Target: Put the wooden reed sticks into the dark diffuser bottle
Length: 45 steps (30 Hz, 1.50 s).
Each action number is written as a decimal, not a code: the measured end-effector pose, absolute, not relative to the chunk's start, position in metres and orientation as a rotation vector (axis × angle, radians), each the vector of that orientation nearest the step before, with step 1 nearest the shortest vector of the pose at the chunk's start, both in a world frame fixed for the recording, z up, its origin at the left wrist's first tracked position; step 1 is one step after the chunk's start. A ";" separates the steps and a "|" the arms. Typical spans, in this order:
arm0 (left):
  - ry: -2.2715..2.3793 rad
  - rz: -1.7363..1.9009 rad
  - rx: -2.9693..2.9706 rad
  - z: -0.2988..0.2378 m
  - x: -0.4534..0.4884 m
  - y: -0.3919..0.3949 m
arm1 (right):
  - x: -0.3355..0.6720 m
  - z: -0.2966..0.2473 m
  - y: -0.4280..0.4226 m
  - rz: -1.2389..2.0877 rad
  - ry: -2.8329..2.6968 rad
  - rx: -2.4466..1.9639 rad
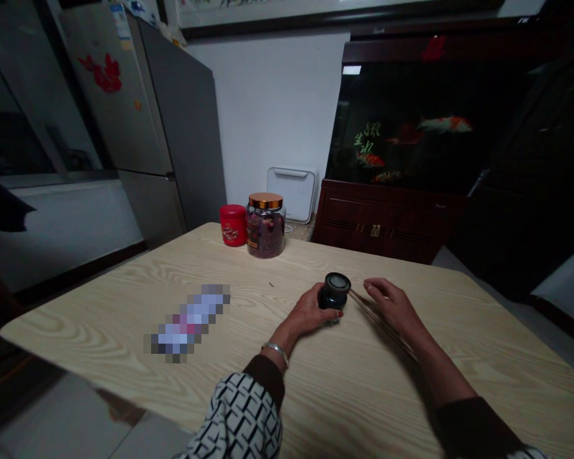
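Two hands (310, 310) — one dark jar (333, 298), one glass jar (266, 225), one red canister (233, 225).

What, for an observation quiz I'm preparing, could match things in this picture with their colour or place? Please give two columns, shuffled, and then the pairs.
Things:
1. Red tin
2. Glass jar of dried petals
3. Dark jar
4. Silver bangle

Colours and places:
A. Worn on the left wrist
B. Gripped in the left hand
C. Topped with a copper-coloured lid
D. Solid red all over

Pairs: 1-D, 2-C, 3-B, 4-A.
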<state>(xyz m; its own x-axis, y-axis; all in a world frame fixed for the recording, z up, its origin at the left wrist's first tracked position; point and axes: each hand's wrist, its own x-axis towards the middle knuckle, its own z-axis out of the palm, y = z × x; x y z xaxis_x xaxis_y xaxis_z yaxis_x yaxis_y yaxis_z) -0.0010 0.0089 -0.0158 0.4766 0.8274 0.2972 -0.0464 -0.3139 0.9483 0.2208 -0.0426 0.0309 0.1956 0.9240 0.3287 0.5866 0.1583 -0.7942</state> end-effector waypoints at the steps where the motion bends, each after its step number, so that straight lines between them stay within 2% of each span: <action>1: 0.683 1.027 1.658 -0.017 -0.001 0.009 | 0.229 0.027 -0.044 0.423 -1.477 -1.560; 5: 0.676 1.007 1.643 -0.018 0.000 0.009 | 0.236 0.015 -0.051 0.403 -1.435 -1.623; 11: 0.523 1.054 1.410 -0.011 0.002 0.010 | 0.189 -0.002 -0.061 0.386 -1.503 -1.587; 15: 0.566 1.107 1.300 -0.012 -0.001 0.014 | 0.173 -0.021 -0.061 0.605 -1.382 -1.436; 20: 0.874 1.243 1.239 -0.016 -0.006 0.009 | 0.174 -0.026 -0.056 0.758 -1.145 -1.329; 24: 0.998 1.294 1.312 -0.001 -0.016 -0.011 | 0.178 -0.005 -0.064 0.879 -1.075 -1.298; 27: 0.907 1.150 1.359 0.030 -0.028 -0.027 | 0.184 0.031 -0.079 1.038 -1.075 -1.232; 31: 0.475 0.895 1.278 0.097 -0.043 -0.045 | 0.193 0.104 -0.101 1.319 -1.193 -0.878; 34: 0.155 0.788 1.215 0.151 -0.047 -0.058 | 0.195 0.160 -0.116 1.414 -1.315 -0.683; 37: 0.021 0.682 1.171 0.185 -0.049 -0.070 | 0.195 0.196 -0.126 1.466 -1.402 -0.577; 40: -0.019 0.606 1.125 0.185 -0.050 -0.076 | 0.194 0.198 -0.131 1.526 -1.424 -0.494; 45: -0.013 0.504 1.010 0.127 -0.052 -0.070 | 0.194 0.142 -0.126 1.660 -1.367 -0.501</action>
